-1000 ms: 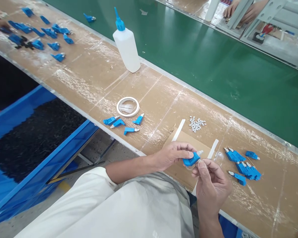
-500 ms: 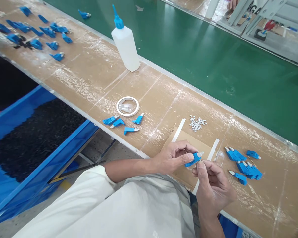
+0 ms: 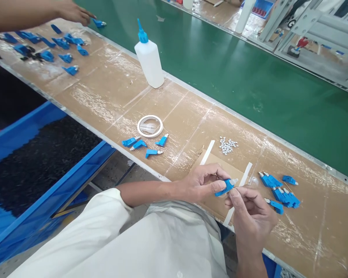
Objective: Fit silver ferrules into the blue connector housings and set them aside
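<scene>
My left hand point(image 3: 204, 182) pinches a blue plastic part with a whitish tip point(image 3: 225, 187) between thumb and fingers, above a cardboard sheet point(image 3: 217, 164) edged with white strips. Thumb and fingertips of my right hand point(image 3: 251, 210) are pressed together against the part's lower right edge; anything they hold is too small or hidden to make out. A pile of small grey pieces point(image 3: 227, 145) lies just beyond the cardboard. To the right of my right hand is a cluster of similar blue parts point(image 3: 285, 197).
More blue parts point(image 3: 152, 152) lie left of my hands beside a white tape roll point(image 3: 150, 126). A bottle with a blue nozzle point(image 3: 149, 63) stands near the green belt point(image 3: 220, 65). Another person's hand point(image 3: 75, 12) reaches over at the upper left. A blue bin point(image 3: 84, 164) holds black pieces.
Another person's arm has come in at the upper left, its hand reaching a blue part on the green belt. The view has shifted slightly; my hands keep nearly the same pose.
</scene>
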